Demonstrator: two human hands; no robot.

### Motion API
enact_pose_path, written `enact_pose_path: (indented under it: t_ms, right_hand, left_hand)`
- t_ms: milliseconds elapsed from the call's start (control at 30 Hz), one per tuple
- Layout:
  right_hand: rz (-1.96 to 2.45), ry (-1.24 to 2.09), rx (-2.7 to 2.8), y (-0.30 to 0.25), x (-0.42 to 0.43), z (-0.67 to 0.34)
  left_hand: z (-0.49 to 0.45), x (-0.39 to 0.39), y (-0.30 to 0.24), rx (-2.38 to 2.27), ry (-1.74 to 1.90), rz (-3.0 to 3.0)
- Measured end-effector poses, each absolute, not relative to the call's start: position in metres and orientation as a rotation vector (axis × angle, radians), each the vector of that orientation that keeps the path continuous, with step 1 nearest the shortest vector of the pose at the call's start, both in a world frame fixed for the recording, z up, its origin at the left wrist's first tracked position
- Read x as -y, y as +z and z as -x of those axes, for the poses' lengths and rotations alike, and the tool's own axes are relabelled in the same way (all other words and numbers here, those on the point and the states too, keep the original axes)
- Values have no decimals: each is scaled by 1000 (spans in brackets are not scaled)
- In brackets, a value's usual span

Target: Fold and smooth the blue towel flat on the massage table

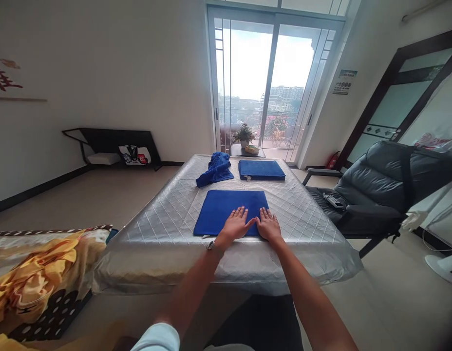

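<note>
A blue cloth (218, 209), folded into a flat rectangle, lies at the near side of the table (167, 214) with its silver quilted cover. My left hand (236, 224) rests flat on the cloth, right of its middle, fingers stretched forward. Beside it, my right hand (269, 224) lies flat along the cloth's right edge, and the two thumbs come close together. Neither hand grips anything. Farther back are a neatly folded blue stack of cloth (261, 169) on the right and a crumpled blue cloth (216, 169) on the left.
A dark reclining chair (379, 180) stands close to the table's right side, a controller-like device (334, 200) on its seat. Yellow cloth (36, 278) is heaped at the lower left. Behind the table, a potted plant (245, 134) stands before a sliding glass door (248, 73).
</note>
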State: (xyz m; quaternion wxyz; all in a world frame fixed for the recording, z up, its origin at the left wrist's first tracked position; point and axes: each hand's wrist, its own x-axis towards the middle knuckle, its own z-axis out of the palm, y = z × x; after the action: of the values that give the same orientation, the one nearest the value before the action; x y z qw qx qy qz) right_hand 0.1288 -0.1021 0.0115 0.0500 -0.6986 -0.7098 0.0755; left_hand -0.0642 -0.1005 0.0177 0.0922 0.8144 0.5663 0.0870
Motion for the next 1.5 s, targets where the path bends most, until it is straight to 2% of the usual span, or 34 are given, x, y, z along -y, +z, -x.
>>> enact_pose_path:
  t_ms: [200, 333, 667, 1200, 1500]
  right_hand:
    - [2120, 210, 2208, 14, 104, -131]
    - [2132, 240, 2182, 14, 104, -129]
    - [2120, 244, 2166, 14, 103, -128]
    - [2133, 226, 2200, 27, 75, -124]
    - [2119, 232, 2149, 7, 56, -127]
  left_hand:
    - [-4, 86, 12, -1521, 277, -2491]
    - [28, 85, 7, -1628, 220, -2438]
    - [175, 102, -11, -2096, 106, -2279]
    - [178, 107, -20, -2146, 255, -2311]
    - [177, 107, -18, -2142, 277, -2284]
